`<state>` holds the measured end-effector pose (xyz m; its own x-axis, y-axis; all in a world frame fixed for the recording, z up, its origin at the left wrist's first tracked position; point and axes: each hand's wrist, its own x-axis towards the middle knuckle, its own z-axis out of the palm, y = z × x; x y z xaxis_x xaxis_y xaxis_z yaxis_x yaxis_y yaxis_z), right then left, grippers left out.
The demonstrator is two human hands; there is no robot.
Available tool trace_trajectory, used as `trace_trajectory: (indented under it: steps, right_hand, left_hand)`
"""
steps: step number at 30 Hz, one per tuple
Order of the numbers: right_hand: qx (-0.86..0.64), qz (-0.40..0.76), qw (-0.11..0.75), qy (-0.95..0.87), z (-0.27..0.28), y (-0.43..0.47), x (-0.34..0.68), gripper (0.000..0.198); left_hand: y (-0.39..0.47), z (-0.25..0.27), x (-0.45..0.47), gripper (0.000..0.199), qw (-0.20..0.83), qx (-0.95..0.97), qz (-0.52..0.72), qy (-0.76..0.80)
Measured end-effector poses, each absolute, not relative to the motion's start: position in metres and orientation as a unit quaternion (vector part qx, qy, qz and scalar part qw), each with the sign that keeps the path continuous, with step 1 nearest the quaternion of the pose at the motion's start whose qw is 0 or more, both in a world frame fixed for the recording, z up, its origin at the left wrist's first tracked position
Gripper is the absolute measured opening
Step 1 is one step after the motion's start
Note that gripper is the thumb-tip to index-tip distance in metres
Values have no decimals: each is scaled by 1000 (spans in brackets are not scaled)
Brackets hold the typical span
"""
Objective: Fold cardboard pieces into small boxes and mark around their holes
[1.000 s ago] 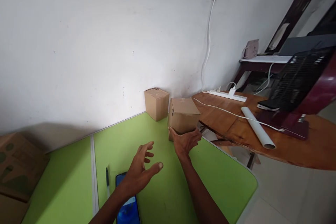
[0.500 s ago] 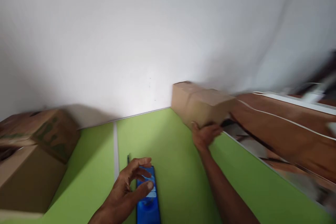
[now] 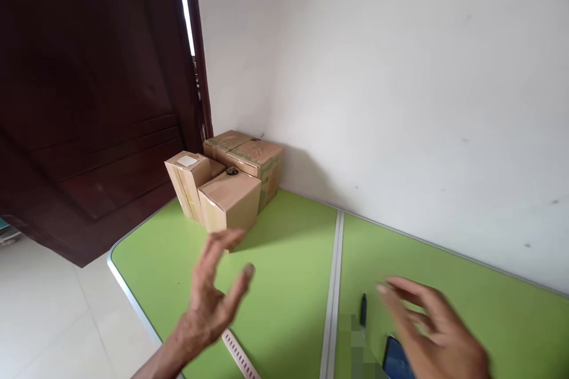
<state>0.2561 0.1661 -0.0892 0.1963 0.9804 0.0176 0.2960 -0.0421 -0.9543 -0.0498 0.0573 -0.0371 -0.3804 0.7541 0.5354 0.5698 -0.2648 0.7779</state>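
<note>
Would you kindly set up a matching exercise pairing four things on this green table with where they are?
Things:
1. stack of brown cardboard boxes
2. black pen
3. blue phone
4. white toothed strip

Places:
A. partly hidden under the right hand
B. near table edge, beside the left hand
C. far corner by the dark door
D. just right of the table's seam

Pairs: 1-C, 2-D, 3-A, 4-B

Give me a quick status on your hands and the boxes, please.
Left hand open, empty, reaching toward nearest cardboard box. Right hand open, empty, above phone. Pen beside it. Nothing between left hand and boxes.
</note>
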Motion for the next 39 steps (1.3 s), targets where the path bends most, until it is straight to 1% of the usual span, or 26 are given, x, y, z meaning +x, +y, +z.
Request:
trace_trajectory:
  steps: [2, 3, 4, 5, 6, 7, 8, 10, 12, 17, 21, 24, 29, 31, 33, 34, 37, 38, 39]
  right_hand:
    - [-565, 385, 413, -602, -82, 170, 202, 59]
    - [-536, 386, 393, -640, -79, 170, 177, 59]
    - [-510, 390, 380, -666, -79, 169, 154, 59]
    - [-486, 394, 369, -688, -79, 168, 132, 59]
    - [-464, 399, 358, -705, -81, 166, 113, 58]
    - [-444, 407, 348, -719, -83, 163, 97, 57]
    - [-424, 415, 338, -731, -87, 161, 82, 55]
    - [-395, 423, 320, -750, -94, 156, 61, 50]
    - [-380, 422, 310, -762, -101, 151, 49, 45]
    - [-387, 410, 305, -768, -111, 139, 53, 41]
    - [-407, 417, 292, -758, -118, 130, 72, 44]
    - [-420, 423, 306, -743, -131, 124, 86, 46]
    - [-415, 445, 326, -724, -140, 112, 93, 45]
    - [-410, 467, 323, -714, -130, 104, 89, 47]
    - [-412, 481, 325, -702, -112, 92, 84, 55]
    - [-414, 486, 335, -693, -102, 85, 84, 63]
    - [-396, 512, 374, -664, -74, 62, 93, 95]
    - [-386, 524, 378, -658, -68, 54, 99, 104]
    - [-374, 533, 378, -658, -64, 46, 105, 113]
  left_hand:
    - [70, -29, -100, 49, -50, 474, 611, 632]
    - [81, -26, -127, 60, -77, 438, 620, 646]
    - [93, -23, -154, 81, -108, 406, 627, 656]
    - [106, -22, -179, 107, -111, 384, 626, 670]
    - [119, -22, -202, 129, -84, 377, 613, 690]
    - [132, -22, -220, 146, -53, 369, 596, 711]
    - [144, -23, -233, 157, -32, 366, 588, 721]
    - [164, -24, -246, 165, -9, 384, 568, 728]
    - [179, -23, -244, 161, -13, 406, 551, 729]
    - [195, -17, -229, 137, 12, 380, 552, 742]
    - [185, -17, -230, 131, -5, 376, 562, 736]
    - [161, -19, -236, 132, -64, 380, 588, 711]
    - [87, -16, -229, 133, -206, 418, 595, 655]
    - [53, -10, -215, 130, -218, 462, 594, 621]
    - [23, -3, -196, 127, -176, 508, 618, 574]
    - [10, 1, -186, 124, -129, 524, 639, 548]
    - [-16, 8, -156, 114, 100, 503, 731, 451]
    - [-20, 9, -146, 112, 169, 478, 753, 420]
    - [-24, 9, -137, 112, 217, 455, 768, 395]
